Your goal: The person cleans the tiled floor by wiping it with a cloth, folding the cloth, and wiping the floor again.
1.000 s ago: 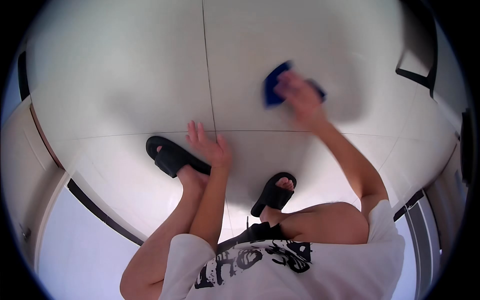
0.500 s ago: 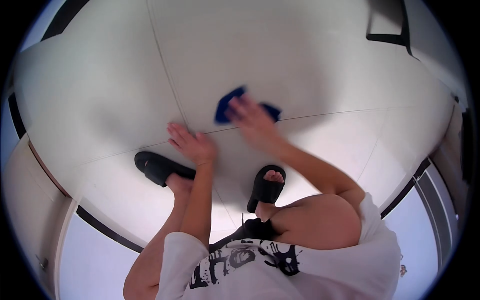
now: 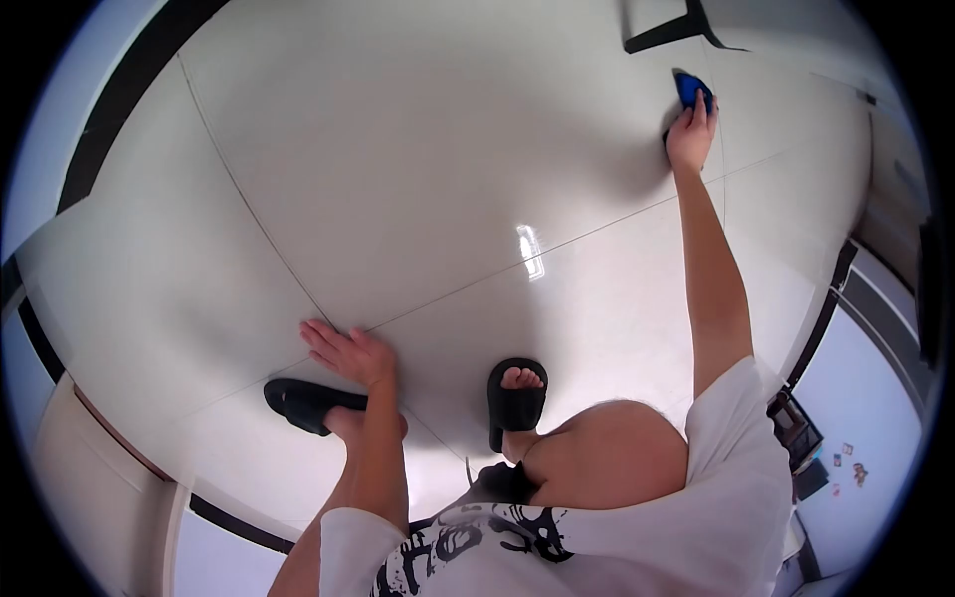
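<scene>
My right hand [image 3: 691, 136] reaches far out to the upper right, pressing a blue cloth [image 3: 693, 90] on the pale tiled floor [image 3: 428, 189]. Its fingers lie over the cloth, and a darker edge shows beside the palm. My left hand [image 3: 348, 352] rests on the floor, palm down with fingers extended, just above the black slipper [image 3: 303, 405] on my left foot. It holds nothing. Another black slipper [image 3: 516, 408] is on my right foot.
A dark furniture leg [image 3: 662, 35] stands at the top right, close beyond the cloth. Black baseboard [image 3: 119, 109] runs along the wall at the upper left. A pale door [image 3: 95, 478] is at the lower left. Small items and a dark frame [image 3: 796, 428] show at the right.
My right hand has swept the blue cloth first leftward, then far out to the upper right. The view has turned and shifted. My left hand stays on the floor near the left slipper.
</scene>
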A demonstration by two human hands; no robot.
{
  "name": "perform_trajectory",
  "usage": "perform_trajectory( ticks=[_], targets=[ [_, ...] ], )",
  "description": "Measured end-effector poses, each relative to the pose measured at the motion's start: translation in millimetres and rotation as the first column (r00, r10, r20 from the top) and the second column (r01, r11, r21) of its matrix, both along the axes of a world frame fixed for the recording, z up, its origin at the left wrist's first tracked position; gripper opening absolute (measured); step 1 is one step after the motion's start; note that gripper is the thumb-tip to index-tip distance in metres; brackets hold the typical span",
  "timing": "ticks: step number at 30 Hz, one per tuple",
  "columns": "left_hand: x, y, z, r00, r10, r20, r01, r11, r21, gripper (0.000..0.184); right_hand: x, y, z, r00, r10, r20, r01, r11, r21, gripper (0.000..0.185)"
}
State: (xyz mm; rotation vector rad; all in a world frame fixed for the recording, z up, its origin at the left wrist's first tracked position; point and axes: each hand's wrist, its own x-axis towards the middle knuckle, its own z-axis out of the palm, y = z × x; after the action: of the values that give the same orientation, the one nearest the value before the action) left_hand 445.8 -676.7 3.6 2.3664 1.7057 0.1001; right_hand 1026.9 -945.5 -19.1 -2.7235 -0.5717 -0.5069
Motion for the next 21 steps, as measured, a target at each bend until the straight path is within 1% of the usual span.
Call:
perform_trajectory(
  ticks=[2, 3, 5, 6, 7, 9, 11, 14, 16, 18, 19, 20, 21],
  targets=[
    [1.5, -1.4, 1.7, 1.0, 0.006, -0.005, -0.006, 1.0, -0.011, 0.077, 0.8, 5.6, -4.8, 0.998, -0.065, 0.008, 0.065, 0.998, -0.02, 0.047],
    [0.7, -2.4, 2.4, 1.0, 0.002, -0.022, -0.002, 1.0, -0.013, 0.078, -11.5, 8.8, -9.2, 0.999, -0.037, 0.024, 0.038, 0.998, -0.053, 0.048],
    [-0.1, -1.0, 0.4, 0.999, -0.007, -0.051, 0.006, 1.0, -0.007, 0.078, -80.3, 55.8, 17.3, 0.993, 0.072, -0.093, -0.071, 0.997, 0.014, 0.049],
    [1.3, 0.9, -1.2, 0.999, -0.012, -0.041, 0.012, 1.0, -0.003, 0.079, -111.7, 74.2, 17.2, 0.975, 0.208, -0.079, -0.204, 0.978, 0.053, 0.049],
    [-0.9, 0.4, -0.8, 0.999, -0.018, -0.037, 0.018, 1.0, -0.004, 0.079, -148.3, 92.0, 13.9, 0.948, 0.307, -0.079, -0.305, 0.952, 0.041, 0.046],
    [-3.1, 1.1, -0.9, 0.999, -0.028, -0.033, 0.028, 1.0, -0.009, 0.079, -221.4, 128.7, 8.4, 0.861, 0.499, -0.094, -0.499, 0.866, 0.024, 0.042],
    [-4.6, 1.0, -1.3, 0.999, -0.028, -0.037, 0.027, 0.999, -0.02, 0.079, -274.1, 151.7, 30.5, 0.696, 0.687, -0.209, -0.689, 0.721, 0.079, 0.041],
    [-6.4, 1.7, -0.4, 0.998, -0.03, -0.057, 0.028, 0.999, -0.044, 0.079, -271.4, 148.0, 43.5, 0.579, 0.768, -0.275, -0.771, 0.625, 0.124, 0.047],
    [-6.0, 1.3, -0.4, 0.999, -0.017, -0.045, 0.014, 0.998, -0.056, 0.081, -230.1, 130.2, 29.5, 0.673, 0.722, -0.159, -0.735, 0.677, -0.04, 0.049],
    [-6.8, 0.2, -0.3, 0.999, -0.01, -0.04, 0.008, 0.998, -0.059, 0.082, -160.9, 100.4, 6.4, 0.811, 0.511, -0.287, -0.498, 0.859, 0.123, 0.052],
    [-7.7, -0.1, -2.5, 0.999, -0.013, -0.039, 0.011, 0.998, -0.054, 0.082, -123.1, 91.4, 31.8, 0.895, 0.436, -0.096, -0.442, 0.896, -0.046, 0.048],
    [-8.2, 0.3, -3.7, 0.999, -0.017, -0.039, 0.015, 0.999, -0.05, 0.082, -82.9, 74.4, 24.9, 0.949, 0.311, -0.055, -0.31, 0.95, 0.027, 0.049],
    [-6.8, 0.9, -3.4, 0.999, -0.02, -0.034, 0.018, 0.999, -0.042, 0.082, -51.8, 58.8, 21.4, 0.987, 0.127, -0.097, -0.119, 0.989, 0.082, 0.048]
  ],
)
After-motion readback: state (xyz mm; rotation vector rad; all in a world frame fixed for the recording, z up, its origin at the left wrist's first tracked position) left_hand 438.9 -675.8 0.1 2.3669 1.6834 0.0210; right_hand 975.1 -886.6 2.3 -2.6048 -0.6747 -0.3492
